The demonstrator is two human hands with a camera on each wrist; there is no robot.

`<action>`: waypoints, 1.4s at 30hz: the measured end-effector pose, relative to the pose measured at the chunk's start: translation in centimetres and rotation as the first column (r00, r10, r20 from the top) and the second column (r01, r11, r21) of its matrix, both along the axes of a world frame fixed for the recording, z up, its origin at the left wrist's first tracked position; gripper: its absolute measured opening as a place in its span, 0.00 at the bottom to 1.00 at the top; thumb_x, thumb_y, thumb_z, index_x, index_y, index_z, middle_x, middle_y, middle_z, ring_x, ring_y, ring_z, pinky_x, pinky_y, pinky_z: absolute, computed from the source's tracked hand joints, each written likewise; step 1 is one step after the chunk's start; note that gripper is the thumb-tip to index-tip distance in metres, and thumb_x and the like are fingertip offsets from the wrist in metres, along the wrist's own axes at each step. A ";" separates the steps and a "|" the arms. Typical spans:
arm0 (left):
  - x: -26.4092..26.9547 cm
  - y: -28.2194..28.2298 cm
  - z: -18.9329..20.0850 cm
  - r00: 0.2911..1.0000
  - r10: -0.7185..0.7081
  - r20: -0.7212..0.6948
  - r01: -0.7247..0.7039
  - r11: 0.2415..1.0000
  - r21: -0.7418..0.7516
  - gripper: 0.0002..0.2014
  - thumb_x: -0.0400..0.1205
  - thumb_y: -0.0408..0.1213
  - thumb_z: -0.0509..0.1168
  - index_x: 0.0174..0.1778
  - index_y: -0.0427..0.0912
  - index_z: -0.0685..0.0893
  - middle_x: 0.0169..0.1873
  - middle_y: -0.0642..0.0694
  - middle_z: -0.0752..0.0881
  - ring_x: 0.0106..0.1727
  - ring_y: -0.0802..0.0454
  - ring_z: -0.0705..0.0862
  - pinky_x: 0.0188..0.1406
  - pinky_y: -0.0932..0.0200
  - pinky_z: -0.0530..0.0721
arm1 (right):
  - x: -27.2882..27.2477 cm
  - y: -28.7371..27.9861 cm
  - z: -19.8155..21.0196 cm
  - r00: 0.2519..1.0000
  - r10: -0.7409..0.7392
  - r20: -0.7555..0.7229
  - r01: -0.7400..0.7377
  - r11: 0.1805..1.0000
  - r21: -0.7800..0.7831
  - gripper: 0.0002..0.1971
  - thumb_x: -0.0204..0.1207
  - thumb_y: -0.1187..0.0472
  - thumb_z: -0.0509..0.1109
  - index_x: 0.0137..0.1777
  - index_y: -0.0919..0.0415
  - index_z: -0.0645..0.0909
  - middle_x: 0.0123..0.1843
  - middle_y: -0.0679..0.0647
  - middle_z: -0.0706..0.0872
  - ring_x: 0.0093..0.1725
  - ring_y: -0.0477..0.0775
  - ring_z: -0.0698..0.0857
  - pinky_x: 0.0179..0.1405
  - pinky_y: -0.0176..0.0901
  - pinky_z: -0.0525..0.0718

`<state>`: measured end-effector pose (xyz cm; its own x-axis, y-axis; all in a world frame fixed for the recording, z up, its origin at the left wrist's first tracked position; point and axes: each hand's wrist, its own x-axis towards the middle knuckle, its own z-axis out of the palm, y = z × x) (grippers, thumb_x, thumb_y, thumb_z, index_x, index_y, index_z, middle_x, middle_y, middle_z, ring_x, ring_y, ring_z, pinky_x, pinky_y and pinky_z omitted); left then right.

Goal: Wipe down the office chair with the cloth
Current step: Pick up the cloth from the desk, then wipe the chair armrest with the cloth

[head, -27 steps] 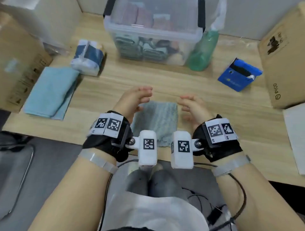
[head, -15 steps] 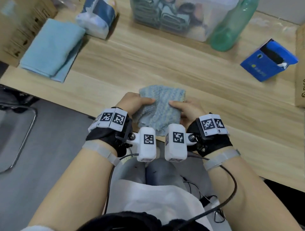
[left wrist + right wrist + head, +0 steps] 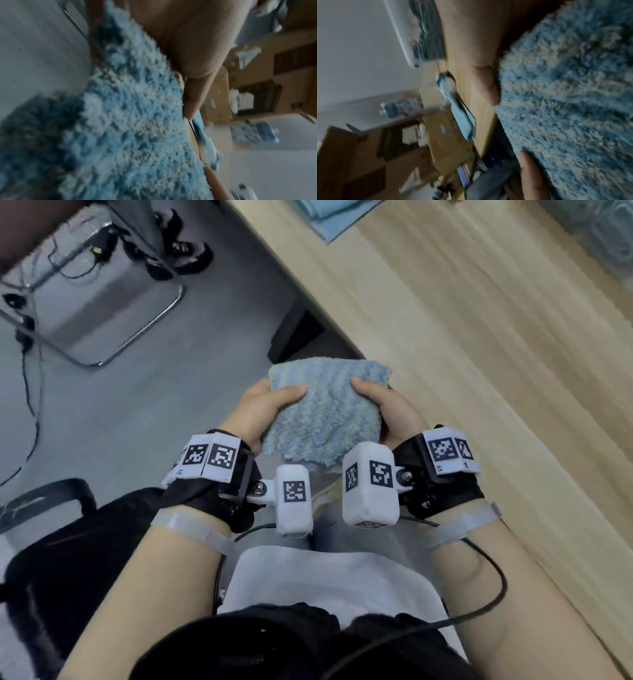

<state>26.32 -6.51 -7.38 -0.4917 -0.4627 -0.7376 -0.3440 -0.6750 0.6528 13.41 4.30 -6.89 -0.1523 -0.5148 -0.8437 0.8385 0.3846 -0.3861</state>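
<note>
A fluffy blue cloth [image 3: 329, 412], folded into a square, is held off the desk edge above my lap. My left hand [image 3: 274, 405] grips its left side with the thumb on top and the fingers underneath. My right hand [image 3: 378, 400] pinches the right side the same way. The left wrist view shows the cloth [image 3: 128, 121] under my thumb [image 3: 193, 94]; in the right wrist view the cloth [image 3: 565, 108] lies beside my right thumb [image 3: 488, 88]. A black office chair [image 3: 51, 553] with a curved armrest [image 3: 48, 494] stands at the lower left, apart from both hands.
The wooden desk [image 3: 479, 344] runs diagonally along the right, with a light blue towel [image 3: 329, 213] at its far end. A chrome-framed grey seat [image 3: 96, 292] and loose cables [image 3: 30, 378] lie on the grey floor at the upper left. Cardboard boxes [image 3: 450, 135] stand beyond the desk.
Both hands closed on the cloth and lifted it off the desk towards my body. The head view swung left and down, bringing the black chair and floor into sight.
</note>
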 end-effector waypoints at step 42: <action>38.6 -9.1 -13.7 -0.190 0.980 0.052 -0.972 -0.196 0.133 0.17 0.86 0.40 0.51 0.70 0.45 0.74 0.62 0.49 0.81 0.64 0.54 0.79 0.68 0.55 0.73 | 43.1 -33.8 -13.8 0.043 0.921 -0.387 -0.998 0.061 0.035 0.03 0.72 0.69 0.72 0.40 0.62 0.85 0.38 0.56 0.88 0.36 0.52 0.88 0.36 0.42 0.87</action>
<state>64.95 -15.57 -21.11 0.4397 -0.3727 -0.8172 0.8128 -0.2219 0.5386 56.56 -29.48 -20.72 0.4602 -0.4965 -0.7360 -0.3693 0.6469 -0.6672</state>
